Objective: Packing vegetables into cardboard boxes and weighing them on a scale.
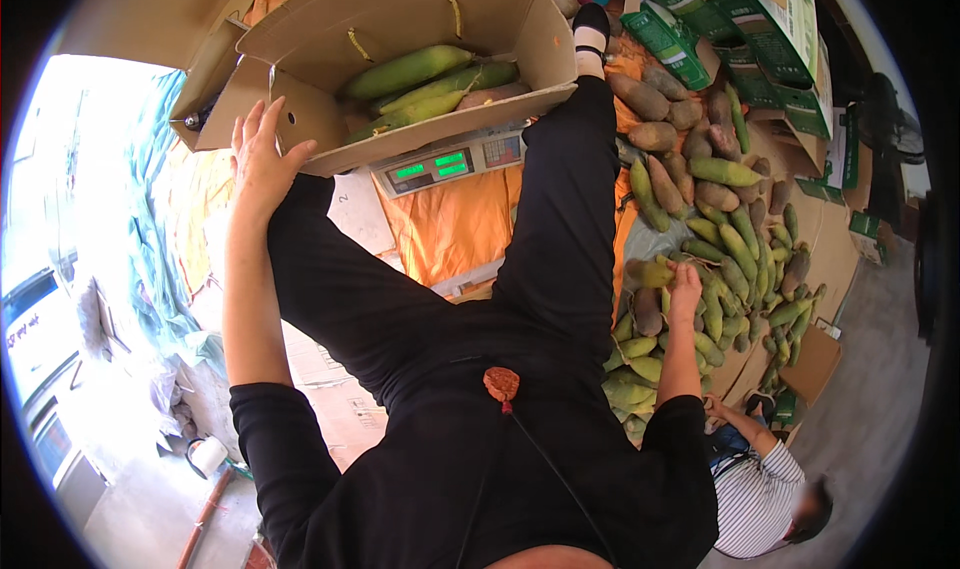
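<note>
My left hand (265,159) rests against the left front corner of an open cardboard box (440,119), fingers stretched and thumb apart. Inside the box lie several long green radishes (415,72) and a brownish one (492,95). The box stands on a digital scale (440,169) with lit green displays, between my legs. Off to my right, my right hand (685,287) is closed round one end of a short green radish (652,273). That hand is above a big heap of green radishes (735,249) and reddish-brown ones (640,97).
Green printed cartons (765,39) stand open at the far right. Orange sheeting (445,224) lies under the scale. A person in a striped shirt (760,499) is at the lower right, a hand (715,407) near the heap. Bluish plastic sheeting (150,219) hangs at the left.
</note>
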A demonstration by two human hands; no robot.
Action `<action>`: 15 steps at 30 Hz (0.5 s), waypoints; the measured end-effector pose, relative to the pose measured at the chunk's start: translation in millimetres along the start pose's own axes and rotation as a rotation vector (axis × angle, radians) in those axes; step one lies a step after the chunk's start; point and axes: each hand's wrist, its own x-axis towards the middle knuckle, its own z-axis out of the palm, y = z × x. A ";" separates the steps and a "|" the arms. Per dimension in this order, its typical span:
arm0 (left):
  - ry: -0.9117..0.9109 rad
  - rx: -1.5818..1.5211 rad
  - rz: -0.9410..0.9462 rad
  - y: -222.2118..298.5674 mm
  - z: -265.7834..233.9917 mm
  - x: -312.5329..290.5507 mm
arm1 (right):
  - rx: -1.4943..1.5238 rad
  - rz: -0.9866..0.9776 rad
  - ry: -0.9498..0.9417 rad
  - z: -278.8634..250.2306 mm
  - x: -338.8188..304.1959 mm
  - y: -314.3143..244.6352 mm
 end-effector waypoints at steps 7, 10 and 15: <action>0.030 -0.047 -0.002 10.1 4.4 3.9 | -0.146 -0.550 0.000 51.6 -25.4 -195.6; 0.037 -0.029 -0.021 9.0 2.7 1.5 | -0.047 -0.806 -0.034 81.8 -46.7 -274.2; 0.050 -0.033 -0.016 9.1 3.9 0.4 | 0.489 -1.006 -0.469 139.1 -65.3 -374.9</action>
